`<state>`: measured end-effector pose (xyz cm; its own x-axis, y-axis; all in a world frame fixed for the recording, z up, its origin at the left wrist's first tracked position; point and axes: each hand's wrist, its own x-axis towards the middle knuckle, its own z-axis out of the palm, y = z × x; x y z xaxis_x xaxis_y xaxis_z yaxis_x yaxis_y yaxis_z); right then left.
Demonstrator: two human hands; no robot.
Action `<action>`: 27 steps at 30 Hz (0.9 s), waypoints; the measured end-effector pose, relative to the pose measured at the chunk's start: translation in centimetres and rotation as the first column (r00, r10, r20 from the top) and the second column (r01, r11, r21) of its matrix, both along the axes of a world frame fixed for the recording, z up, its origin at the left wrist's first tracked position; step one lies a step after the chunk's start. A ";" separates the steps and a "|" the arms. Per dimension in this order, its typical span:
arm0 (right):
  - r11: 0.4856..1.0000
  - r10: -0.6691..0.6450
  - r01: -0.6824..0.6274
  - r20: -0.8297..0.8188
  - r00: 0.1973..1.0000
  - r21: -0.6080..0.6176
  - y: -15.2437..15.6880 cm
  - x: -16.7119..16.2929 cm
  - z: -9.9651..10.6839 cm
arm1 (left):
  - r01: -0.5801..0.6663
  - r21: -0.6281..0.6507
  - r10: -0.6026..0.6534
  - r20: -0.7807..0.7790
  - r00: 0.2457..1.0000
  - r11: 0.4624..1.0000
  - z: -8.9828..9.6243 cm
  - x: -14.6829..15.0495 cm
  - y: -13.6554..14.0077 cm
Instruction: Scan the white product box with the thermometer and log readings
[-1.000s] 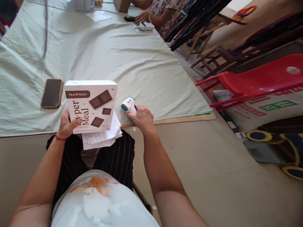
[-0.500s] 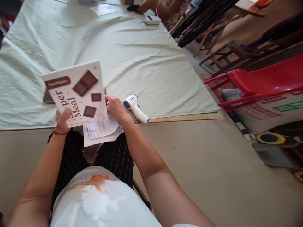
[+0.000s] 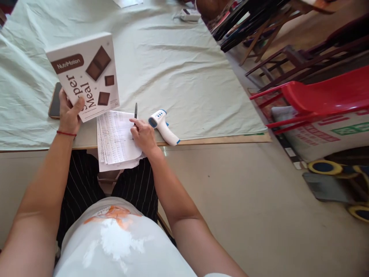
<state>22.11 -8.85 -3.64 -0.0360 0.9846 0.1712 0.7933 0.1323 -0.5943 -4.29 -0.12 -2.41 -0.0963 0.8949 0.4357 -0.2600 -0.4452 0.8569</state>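
My left hand [image 3: 70,113] is closed around the lower left corner of a white box [image 3: 65,86] printed with brown chocolate squares and "NutriMotion". The box is tilted above the table edge. My right hand [image 3: 143,135] rests at the right side of a stack of written paper sheets [image 3: 115,134], its index finger stretched to the left. A dark pen [image 3: 135,110] stands up out of that hand; its lower part is hidden by the fingers. Just right of the hand lies a white and blue infrared thermometer [image 3: 164,127].
A pale cloth [image 3: 187,84] covers the table. Left of the box lies a dark phone [image 3: 54,102], partly hidden. A small white device [image 3: 189,15] lies at the far edge. Right of the table are a red plastic chair [image 3: 317,100] and a printed sack [image 3: 323,140].
The box has risen and moved a little left in my left hand, uncovering the paper sheets. My right hand has shifted slightly right with the pen, its index finger now stretched out.
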 end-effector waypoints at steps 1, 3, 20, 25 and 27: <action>0.999 0.010 -0.008 -0.059 0.998 0.036 -0.3 0.3 -0.4 | 0.004 -0.004 -0.004 -0.015 1.000 1.000 -0.1 -0.1 0.3; 0.998 0.019 -0.009 -0.160 0.987 0.066 -0.7 0.7 -1.1 | 0.010 -0.007 -0.010 -0.038 0.999 1.000 -0.3 -0.5 0.5; 0.975 0.169 -0.161 -0.036 0.985 0.155 0.2 1.1 -0.2 | 0.029 -0.071 -0.039 -0.140 0.989 0.997 -0.1 -2.3 -1.7; 0.971 0.210 -0.207 -0.010 0.978 0.117 2.7 1.1 -0.4 | 0.028 -0.047 -0.037 -0.191 0.981 0.998 0.1 -4.0 -2.1; 0.967 0.229 -0.227 -0.003 0.973 0.117 3.0 1.3 -0.7 | 0.001 -0.053 -0.012 -0.203 0.979 0.999 0.2 -4.6 -2.3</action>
